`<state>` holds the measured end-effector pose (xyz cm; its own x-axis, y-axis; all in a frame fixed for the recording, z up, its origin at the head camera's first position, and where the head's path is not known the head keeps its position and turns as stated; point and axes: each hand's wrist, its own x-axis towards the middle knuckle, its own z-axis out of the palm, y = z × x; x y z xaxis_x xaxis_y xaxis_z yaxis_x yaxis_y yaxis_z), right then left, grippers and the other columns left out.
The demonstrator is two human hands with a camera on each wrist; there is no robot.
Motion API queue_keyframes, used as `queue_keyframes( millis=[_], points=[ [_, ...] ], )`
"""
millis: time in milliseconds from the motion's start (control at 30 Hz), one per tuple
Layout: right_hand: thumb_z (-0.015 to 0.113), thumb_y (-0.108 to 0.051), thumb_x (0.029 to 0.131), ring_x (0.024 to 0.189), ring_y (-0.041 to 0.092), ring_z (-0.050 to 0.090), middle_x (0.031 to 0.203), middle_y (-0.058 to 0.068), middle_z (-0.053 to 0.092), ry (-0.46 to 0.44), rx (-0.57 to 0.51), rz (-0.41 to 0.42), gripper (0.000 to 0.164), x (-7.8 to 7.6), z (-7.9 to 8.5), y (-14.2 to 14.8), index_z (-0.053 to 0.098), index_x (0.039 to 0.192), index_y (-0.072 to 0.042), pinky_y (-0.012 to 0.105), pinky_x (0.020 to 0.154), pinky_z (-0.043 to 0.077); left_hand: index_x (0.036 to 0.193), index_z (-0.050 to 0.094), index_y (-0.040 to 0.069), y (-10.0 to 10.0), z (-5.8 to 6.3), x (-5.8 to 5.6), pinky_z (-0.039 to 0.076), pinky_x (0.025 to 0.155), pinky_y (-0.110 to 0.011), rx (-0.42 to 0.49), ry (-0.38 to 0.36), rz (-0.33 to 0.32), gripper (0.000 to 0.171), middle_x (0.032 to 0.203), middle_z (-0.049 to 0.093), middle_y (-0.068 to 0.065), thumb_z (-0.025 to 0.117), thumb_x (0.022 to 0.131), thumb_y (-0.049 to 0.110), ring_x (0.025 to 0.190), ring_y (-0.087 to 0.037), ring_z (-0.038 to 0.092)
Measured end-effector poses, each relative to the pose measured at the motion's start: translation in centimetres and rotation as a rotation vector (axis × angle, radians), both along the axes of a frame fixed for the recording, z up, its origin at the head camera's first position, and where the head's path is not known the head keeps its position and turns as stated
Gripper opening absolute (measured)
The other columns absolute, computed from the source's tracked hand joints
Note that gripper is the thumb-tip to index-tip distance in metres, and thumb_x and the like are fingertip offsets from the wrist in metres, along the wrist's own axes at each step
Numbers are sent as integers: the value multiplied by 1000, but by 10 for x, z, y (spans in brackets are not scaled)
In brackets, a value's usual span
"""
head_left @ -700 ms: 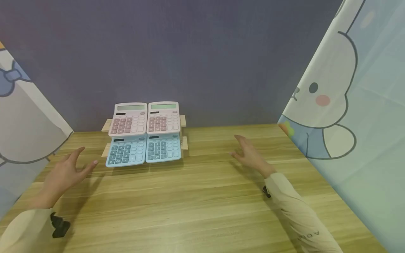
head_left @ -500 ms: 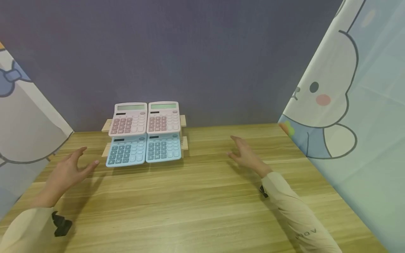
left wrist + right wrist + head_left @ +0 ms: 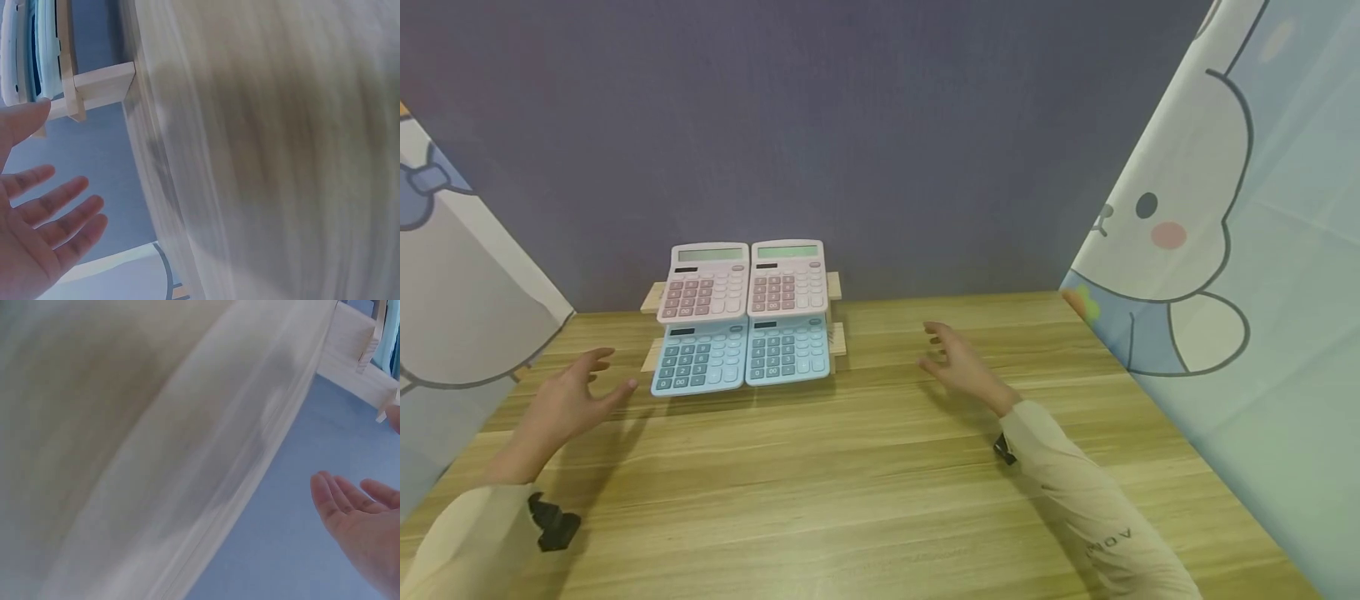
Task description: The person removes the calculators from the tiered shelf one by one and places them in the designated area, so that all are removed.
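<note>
Okay, two pink calculators (image 3: 787,287) sit side by side on the upper tier of a wooden rack (image 3: 839,340), two blue calculators (image 3: 787,354) on the tier below; all tilt back, at nine o'clock from the middle of the bench (image 3: 880,467). Left hand (image 3: 565,406) is nearest, rack at its two o'clock; right hand (image 3: 964,365) is well apart, rack toward its nine. Grip on both sides: empty, fingers loosely bent, thumbs apart, no contact. Calculators look light and stiff, probably hard plastic; smooth shells may slip a bit, and the displays (image 3: 787,252) are likely the fragile part, so keep pressure off them. Neighbours stand so close that inner edges leave hardly any finger room; outer side edge plus the six o'clock edge seems the better hold. Blue tops, at twelve, are hidden behind the pink pair.
</note>
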<state>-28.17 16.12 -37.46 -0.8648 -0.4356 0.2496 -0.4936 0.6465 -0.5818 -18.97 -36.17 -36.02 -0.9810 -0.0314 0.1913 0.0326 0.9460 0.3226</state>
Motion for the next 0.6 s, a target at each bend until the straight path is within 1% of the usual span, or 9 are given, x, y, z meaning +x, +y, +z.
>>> queue_keyframes(
  millis=[267, 367, 600],
  points=[
    [62, -17, 87, 111, 39, 51, 130, 24, 46, -32, -74, 22, 60, -2, 2, -17, 33, 135, 4, 48, 94, 48, 132, 32, -8, 4, 5, -4, 44, 71, -65, 47, -10, -24, 74, 119, 45, -41, 55, 88, 45, 104, -57, 46],
    [63, -13, 86, 110, 38, 52, 128, 24, 48, -40, -109, 29, 58, -3, 3, -23, 35, 134, 5, 48, 92, 49, 131, 31, -10, 5, 6, -5, 45, 72, -65, 57, -18, -20, 73, 119, 44, -41, 56, 88, 44, 103, -57, 46],
    [64, -12, 85, 106, 35, 56, 124, 24, 51, -62, -179, 35, 53, -5, 4, -39, 40, 130, 4, 40, 88, 53, 131, 31, -11, 5, 7, -9, 46, 72, -63, 79, -44, -1, 72, 120, 44, -41, 56, 88, 42, 103, -56, 47]
  ],
)
